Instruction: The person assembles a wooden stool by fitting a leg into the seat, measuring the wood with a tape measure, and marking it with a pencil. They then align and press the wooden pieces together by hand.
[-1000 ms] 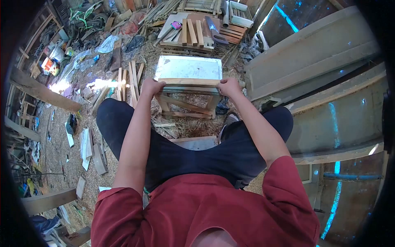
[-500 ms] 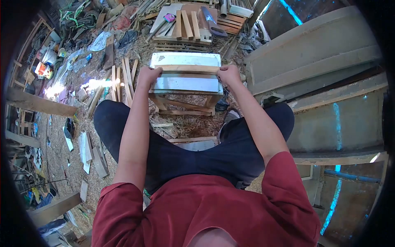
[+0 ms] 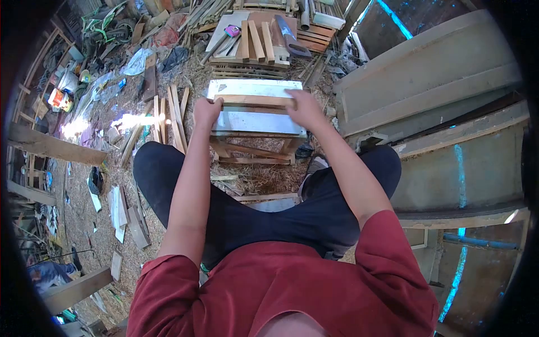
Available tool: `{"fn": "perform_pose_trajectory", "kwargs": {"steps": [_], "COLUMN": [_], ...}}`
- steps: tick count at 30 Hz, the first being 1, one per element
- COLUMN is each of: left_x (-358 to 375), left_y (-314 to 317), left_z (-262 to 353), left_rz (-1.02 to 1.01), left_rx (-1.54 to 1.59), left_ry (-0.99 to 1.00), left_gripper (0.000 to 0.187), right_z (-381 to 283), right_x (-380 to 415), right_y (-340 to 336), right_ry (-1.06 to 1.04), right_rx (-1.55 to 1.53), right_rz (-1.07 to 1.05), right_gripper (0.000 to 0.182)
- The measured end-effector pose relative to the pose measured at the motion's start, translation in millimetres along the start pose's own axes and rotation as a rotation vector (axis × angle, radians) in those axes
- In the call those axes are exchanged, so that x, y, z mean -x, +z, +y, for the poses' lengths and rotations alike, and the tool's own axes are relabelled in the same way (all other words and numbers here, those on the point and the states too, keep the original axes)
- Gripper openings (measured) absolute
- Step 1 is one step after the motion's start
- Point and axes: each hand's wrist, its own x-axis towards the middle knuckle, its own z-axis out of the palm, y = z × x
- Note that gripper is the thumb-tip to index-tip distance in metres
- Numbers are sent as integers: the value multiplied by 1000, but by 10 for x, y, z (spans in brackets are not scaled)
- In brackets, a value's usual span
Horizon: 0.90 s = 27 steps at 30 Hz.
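A light wooden strip (image 3: 252,101) lies crosswise over a low wooden stand (image 3: 258,122) with a pale, white-painted top. My left hand (image 3: 207,111) is closed on the strip's left end, thumb along its near side. Over the right end reaches my right hand (image 3: 306,109), slightly blurred, its fingers stretched and apart around the strip's edges. Between the two painted boards of the stand's top, a darker band shows just below the strip.
Behind the stand, a board stack carries several wood pieces (image 3: 256,41), a handsaw (image 3: 291,38) and a pink tape measure (image 3: 232,31). Long strips (image 3: 176,118) lie on the littered floor at left. Large panels (image 3: 429,73) lean at right.
My right hand has shifted left along the strip and its fingers have loosened and spread. My left hand stays at the left end. The whole view has tilted slightly.
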Motion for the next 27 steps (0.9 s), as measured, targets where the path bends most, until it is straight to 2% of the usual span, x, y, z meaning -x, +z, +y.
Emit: {"fn": "perform_pose_trajectory", "kwargs": {"steps": [1, 3, 4, 5, 7, 8, 9, 10, 11, 12, 14, 17, 18, 20, 24, 27], "left_x": [77, 217, 300, 377, 450, 581, 702, 848, 975, 1049, 1118, 1140, 1160, 1101, 1082, 1057], "left_y": [-36, 8, -16, -45, -85, -96, -77, -121, -168, -117, 33, 173, 132, 235, 263, 266], "left_z": [75, 74, 132, 185, 237, 327, 399, 518, 615, 592, 551, 539, 583, 487, 470, 491], "left_rz": [58, 108, 108, 108, 40, -38, -74, -143, -212, -214, -288, -194, -199, -167, -159, -180], "left_rx": [-21, -18, 5, 27, 0, -120, -308, -459, -609, -606, -605, -637, -660, -645, -640, -642], "left_ry": [19, 82, 74, 65, 190, 169, 239, 378, 517, 523, 741, 724, 712, 727, 727, 710], "left_gripper": [47, 46, 51, 58, 87, 117, 129, 131, 133, 133, 132, 126, 113, 106, 93, 94], "right_z": [-157, -436, -382, -323, -198, -140, -110, -97, -87, -71, 7, 68, 67, 50, 15, 25], "right_x": [-6, 33, 16, 6, -30, -62, -94, -112, -117, -105, -114, -117, -110, -119, -106, -79], "right_y": [-83, -249, -217, -187, -168, -202, -275, -348, -410, -464, -533, -564, -589, -644, -705, -612], "right_ry": [-1, 105, 86, 85, 111, 112, 248, 385, 388, 489, 634, 751, 751, 816, 797, 734], "right_rx": [0, 166, 182, 177, 249, 248, 257, 266, 269, 196, 63, -10, -13, -113, -155, -214], "right_rz": [9, -226, -244, -235, -148, -141, -151, -161, -158, -135, -83, 10, 15, 58, 57, 31], "right_gripper": [52, 46, 38, 38, 32, 32, 34, 35, 35, 38, 48, 58, 58, 63, 59, 56]}}
